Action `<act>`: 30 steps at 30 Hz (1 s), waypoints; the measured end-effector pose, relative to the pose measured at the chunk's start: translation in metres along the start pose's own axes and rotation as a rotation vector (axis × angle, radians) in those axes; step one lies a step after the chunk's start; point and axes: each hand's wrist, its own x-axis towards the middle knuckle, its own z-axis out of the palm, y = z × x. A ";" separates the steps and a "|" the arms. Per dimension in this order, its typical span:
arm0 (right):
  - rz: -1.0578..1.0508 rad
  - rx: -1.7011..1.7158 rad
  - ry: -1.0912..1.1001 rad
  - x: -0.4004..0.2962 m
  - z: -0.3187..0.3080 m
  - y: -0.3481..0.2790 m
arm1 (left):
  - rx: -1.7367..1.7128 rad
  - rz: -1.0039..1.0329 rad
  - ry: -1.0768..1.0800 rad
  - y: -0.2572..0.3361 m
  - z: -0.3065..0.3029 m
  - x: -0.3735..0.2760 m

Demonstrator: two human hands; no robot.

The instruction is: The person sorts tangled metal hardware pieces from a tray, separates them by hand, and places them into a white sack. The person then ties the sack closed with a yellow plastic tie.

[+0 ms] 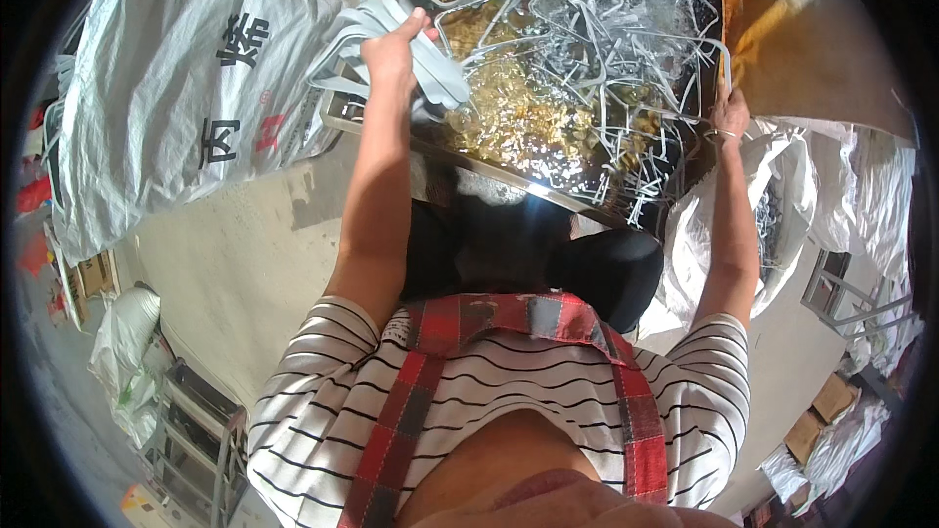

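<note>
My left hand (392, 51) grips a bundle of flat, light-grey plastic strips (433, 70) above the near left corner of a metal-rimmed tray (506, 180). Tangled, branched grey plastic pieces (587, 37) lie across the tray, over glittering, wet-looking yellowish material (513, 110). At the tray's right side, my right hand (730, 114) is closed around the lower end of a bent grey piece (715, 44), whose other end reaches back towards the tangle. The fingers of this hand are partly hidden.
A large white woven sack (191, 88) bearing writing stands at the left. An open white sack (689, 235) with small grey pieces is below my right forearm. A brown-stained board or sheet (814, 51) rises at the right. A metal-framed stool (194, 418) stands at the lower left.
</note>
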 end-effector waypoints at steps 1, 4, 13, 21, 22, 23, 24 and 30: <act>-0.055 0.061 -0.022 0.004 -0.020 -0.021 | 0.082 0.093 0.016 -0.006 0.005 0.004; -0.398 0.053 -0.137 -0.019 -0.060 -0.117 | 0.161 0.116 -0.227 -0.009 0.031 -0.014; -0.894 0.091 -0.317 -0.037 -0.037 -0.236 | 0.034 -0.263 -0.664 -0.012 0.067 -0.061; -0.842 0.315 -0.953 -0.091 -0.063 -0.256 | -0.084 -0.481 -0.448 -0.013 0.054 -0.039; -0.970 0.284 -0.952 -0.105 -0.052 -0.257 | -0.153 -0.521 -0.470 -0.011 0.056 -0.036; -1.096 0.252 -0.946 -0.120 -0.037 -0.256 | -0.202 -0.534 -0.469 -0.014 0.053 -0.031; -1.048 0.236 -1.045 -0.128 -0.034 -0.261 | -0.256 -0.545 -0.463 -0.018 0.047 -0.028; -0.601 0.326 -1.029 -0.152 -0.028 -0.263 | -0.544 -0.481 -0.284 -0.036 0.038 -0.010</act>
